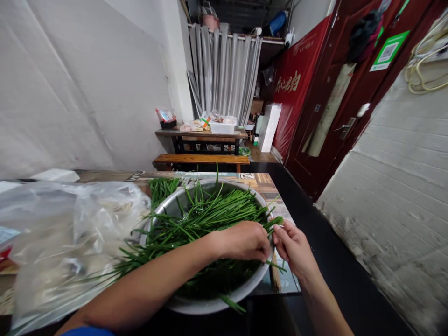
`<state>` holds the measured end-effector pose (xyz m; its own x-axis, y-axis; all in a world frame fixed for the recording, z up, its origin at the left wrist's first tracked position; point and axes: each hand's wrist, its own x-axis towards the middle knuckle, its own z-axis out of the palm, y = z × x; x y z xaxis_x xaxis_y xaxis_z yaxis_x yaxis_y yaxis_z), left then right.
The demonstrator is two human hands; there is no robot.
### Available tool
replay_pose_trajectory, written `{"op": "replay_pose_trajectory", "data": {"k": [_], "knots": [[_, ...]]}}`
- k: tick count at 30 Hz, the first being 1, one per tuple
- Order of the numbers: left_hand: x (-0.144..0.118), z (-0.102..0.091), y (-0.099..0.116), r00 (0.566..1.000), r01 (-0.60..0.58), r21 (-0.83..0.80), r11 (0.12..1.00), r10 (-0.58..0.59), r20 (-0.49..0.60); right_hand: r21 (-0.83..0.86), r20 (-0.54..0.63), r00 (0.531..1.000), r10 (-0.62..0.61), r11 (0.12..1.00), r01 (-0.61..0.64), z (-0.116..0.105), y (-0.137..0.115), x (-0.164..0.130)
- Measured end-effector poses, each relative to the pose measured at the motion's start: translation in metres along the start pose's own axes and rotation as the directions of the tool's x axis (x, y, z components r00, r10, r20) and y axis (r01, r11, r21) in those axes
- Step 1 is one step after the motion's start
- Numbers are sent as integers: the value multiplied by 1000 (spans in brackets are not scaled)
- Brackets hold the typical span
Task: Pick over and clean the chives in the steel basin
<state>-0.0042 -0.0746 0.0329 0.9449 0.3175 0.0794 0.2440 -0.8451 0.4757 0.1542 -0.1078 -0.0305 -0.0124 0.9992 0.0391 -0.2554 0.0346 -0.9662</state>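
Observation:
A large metal basin stands at the table's near edge, heaped with long green chives. My left hand reaches across the basin to its right side, its fingers curled closed around chives; a few blades stick out beyond the rim below it. Just outside the right rim, my right hand pinches the ends of some chives between thumb and fingers. The two hands are close together. What lies inside the left hand's fingers is partly hidden.
A clear plastic bag with pale contents lies left of the basin. Behind the basin rests another bunch of chives. Farther back are a wooden bench and a table holding a white tub. A dark red door is at right.

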Motion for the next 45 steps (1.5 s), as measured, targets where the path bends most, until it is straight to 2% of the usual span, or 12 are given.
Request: {"op": "replay_pose_trajectory", "data": {"k": [4,10,12,14,16,18,20,23,25,30,36,45], "knots": [[-1,0,-2,997,-63,-36,997,65,44,-4,0,1000,1,1000,-1,0,0,-2],[-5,-1,8,994,56,40,998,-60,89,1,-4,1000,-13,1000,13,0,2,-2],[-5,-5,8,994,94,-92,991,-89,59,5,-15,1000,-25,1000,25,0,3,-5],[-3,-13,4,981,138,-317,938,-173,-87,-2,-40,997,-59,998,59,1,3,-11],[-1,-21,-3,886,139,-554,821,-353,-301,-27,-73,992,-98,995,97,4,3,-20],[0,-24,-12,731,63,-722,689,-525,-436,-62,-93,988,-120,991,115,7,2,-27],[1,-23,-20,621,-29,-827,561,-639,-455,-94,-92,989,-113,990,105,12,0,-32],[1,-19,-27,549,-109,-906,410,-734,-399,-113,-79,993,-88,991,79,18,-2,-33],[0,-17,-29,549,-114,-922,369,-750,-368,-107,-77,993,-87,991,79,21,-2,-32],[-1,-17,-30,581,-90,-921,380,-731,-358,-81,-83,993,-87,993,81,23,-1,-29],[-1,-14,-31,569,-112,-916,385,-731,-376,-93,-95,993,-69,994,61,24,-1,-26],[-1,-14,-31,593,-157,-933,324,-724,-351,-112,-80,994,-78,991,69,27,-1,-23]]}}
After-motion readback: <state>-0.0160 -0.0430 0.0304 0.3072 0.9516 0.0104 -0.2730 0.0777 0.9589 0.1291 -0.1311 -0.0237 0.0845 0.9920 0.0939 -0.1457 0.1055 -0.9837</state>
